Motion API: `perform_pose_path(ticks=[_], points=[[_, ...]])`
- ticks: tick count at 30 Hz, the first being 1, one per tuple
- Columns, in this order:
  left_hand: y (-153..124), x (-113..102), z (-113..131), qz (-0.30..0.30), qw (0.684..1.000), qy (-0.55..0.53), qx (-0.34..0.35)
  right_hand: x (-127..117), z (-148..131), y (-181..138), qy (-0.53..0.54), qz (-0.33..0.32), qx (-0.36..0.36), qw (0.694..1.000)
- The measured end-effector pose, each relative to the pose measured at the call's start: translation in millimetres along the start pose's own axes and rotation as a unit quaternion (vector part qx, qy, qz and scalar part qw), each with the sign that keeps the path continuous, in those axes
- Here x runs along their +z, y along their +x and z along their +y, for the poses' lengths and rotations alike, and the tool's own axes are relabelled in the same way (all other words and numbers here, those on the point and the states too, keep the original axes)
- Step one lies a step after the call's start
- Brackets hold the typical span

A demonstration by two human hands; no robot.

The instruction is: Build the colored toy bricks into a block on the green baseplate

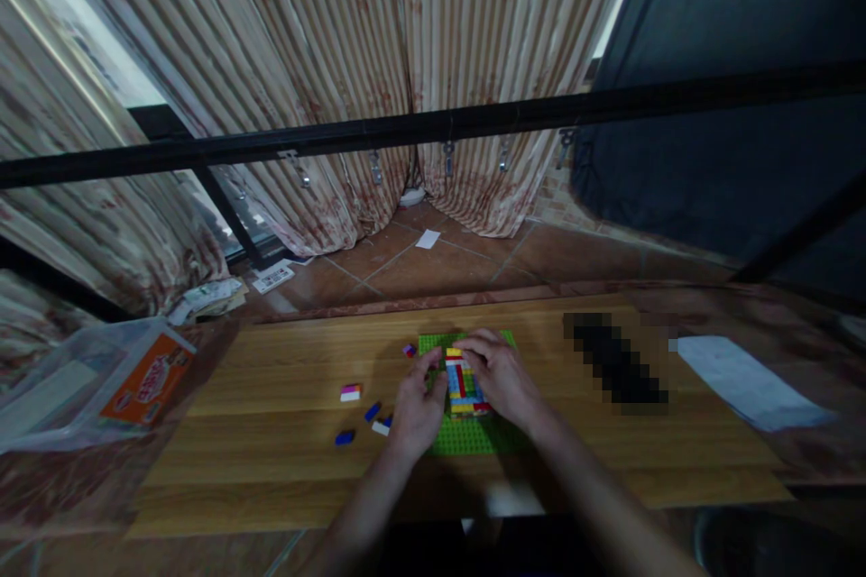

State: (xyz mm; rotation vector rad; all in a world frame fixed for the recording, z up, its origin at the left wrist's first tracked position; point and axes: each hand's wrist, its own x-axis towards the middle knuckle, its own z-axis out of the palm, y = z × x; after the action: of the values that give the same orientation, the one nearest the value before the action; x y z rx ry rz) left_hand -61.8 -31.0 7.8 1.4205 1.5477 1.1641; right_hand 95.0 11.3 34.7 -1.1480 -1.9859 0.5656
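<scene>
A green baseplate (474, 440) lies on the wooden table (284, 433), with a flat build of red, yellow, blue and green bricks (463, 386) on it. My left hand (416, 410) rests at the build's left edge, fingers curled against it. My right hand (499, 376) lies over the build's right side, and its fingertips pinch a yellow brick (453, 352) at the build's far end. Loose bricks lie to the left: a white and pink one (350, 392), a purple one (409, 349) and blue ones (345, 438).
A clear plastic bag with an orange label (145, 379) sits at the table's left end. A dark blurred object (615, 361) and a white sheet (748, 379) lie to the right. A black bar (433, 128) crosses the view before striped curtains (379, 63).
</scene>
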Motion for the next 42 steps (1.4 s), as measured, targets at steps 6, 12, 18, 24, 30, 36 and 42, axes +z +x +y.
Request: perform_pose_path(ticks=[6, 12, 18, 24, 30, 36, 42], points=[[-5, 1, 2, -0.009, 1.0, 0.01, 0.027, 5, 4, 2, -0.008, -0.026, -0.022, 0.999], [-9, 0, 9, -0.011, 0.994, 0.064, 0.093, 2, 4, 0, 0.0, -0.029, -0.025, 0.999], [-11, 0, 16, -0.016, 0.985, 0.134, 0.106, 2, 5, 0, 0.02, -0.029, -0.022, 0.999], [-11, 0, 17, -0.031, 0.981, 0.157, 0.109, 2, 8, 2, 0.034, -0.046, -0.007, 0.998], [-14, 3, 11, -0.022, 0.984, 0.137, 0.114, 1, 12, 3, 0.062, -0.06, 0.008, 0.996], [-15, 4, 8, -0.013, 0.983, 0.121, 0.134, 2, 18, 1, 0.077, -0.053, 0.013, 0.996], [-34, -16, 5, 0.033, 0.987, 0.107, 0.119, 0, 21, -10, 0.079, -0.035, 0.045, 0.995]])
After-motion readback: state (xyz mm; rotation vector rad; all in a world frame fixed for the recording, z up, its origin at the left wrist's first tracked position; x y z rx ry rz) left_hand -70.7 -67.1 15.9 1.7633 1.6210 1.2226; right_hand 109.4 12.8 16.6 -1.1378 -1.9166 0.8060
